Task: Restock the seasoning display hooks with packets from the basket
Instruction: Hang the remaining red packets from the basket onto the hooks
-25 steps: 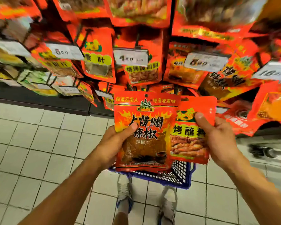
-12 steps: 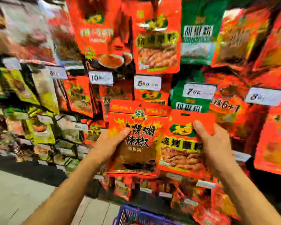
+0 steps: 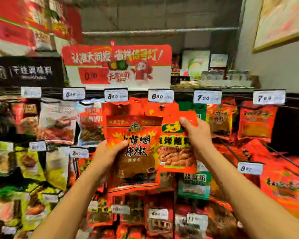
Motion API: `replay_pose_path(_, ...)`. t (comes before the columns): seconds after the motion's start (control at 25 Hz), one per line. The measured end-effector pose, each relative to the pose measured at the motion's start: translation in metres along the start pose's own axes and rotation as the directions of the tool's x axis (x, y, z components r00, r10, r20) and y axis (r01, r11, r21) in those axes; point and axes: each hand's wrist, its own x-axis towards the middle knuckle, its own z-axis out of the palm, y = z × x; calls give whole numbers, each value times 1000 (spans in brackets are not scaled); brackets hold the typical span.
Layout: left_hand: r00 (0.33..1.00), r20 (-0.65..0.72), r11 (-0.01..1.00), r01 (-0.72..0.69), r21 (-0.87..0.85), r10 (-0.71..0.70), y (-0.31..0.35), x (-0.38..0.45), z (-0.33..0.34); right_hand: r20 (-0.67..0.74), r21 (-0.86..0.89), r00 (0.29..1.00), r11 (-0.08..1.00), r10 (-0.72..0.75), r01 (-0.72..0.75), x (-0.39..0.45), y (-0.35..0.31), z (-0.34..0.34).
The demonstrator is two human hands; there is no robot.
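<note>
My left hand [image 3: 107, 157] grips a large red chili-powder packet [image 3: 136, 163] by its left edge, thumb across the front. My right hand [image 3: 197, 137] holds a smaller red barbecue-dip packet [image 3: 174, 152] by its upper right corner, partly tucked behind the chili packet. Both packets are raised in front of the top row of the seasoning display hooks [image 3: 161, 106], just under the 6.80 price tag [image 3: 160, 96]. The basket is out of view.
Rows of hanging packets fill the rack: red ones [image 3: 255, 121] to the right, a green one [image 3: 193, 185] below my right hand, yellow ones [image 3: 29, 164] at left. A red promotional sign [image 3: 117, 64] stands above the rack. Boxes [image 3: 212, 75] sit on the top shelf.
My view has tilted from the floor and basket up to the rack's top row. Both hands have lifted the two packets up with it; the grips are unchanged.
</note>
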Motion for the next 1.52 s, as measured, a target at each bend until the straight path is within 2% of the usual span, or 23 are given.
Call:
replay_pose_path(0.36,1000,0,999,-24,-30,24,15,13,1,-31,-2,986,987,164,-164,36,-12,50)
replay_pose_path(0.76,999,3,999,-39,4,39,14,25,-1,-166,-127,977,979,137,-159,45,3,60)
replay_pose_path(0.88,1000,1,999,-29,19,29,15,27,-2,-134,-295,986,946,96,-132,51,9,60)
replay_pose_path(1.2,1000,10,999,-22,27,22,16,29,-5,-45,-504,987,850,152,-154,72,14,54)
replay_pose_path(1.4,1000,-1,999,-9,34,9,23,29,1,-1,-693,980,707,197,-142,72,7,49)
replay_pose_path(1.48,1000,3,999,-1,53,1,22,27,3,29,-690,980,713,197,-123,65,6,46)
replay_pose_path(1.52,1000,5,998,0,59,0,22,26,4,60,-649,980,753,192,-108,61,7,43)
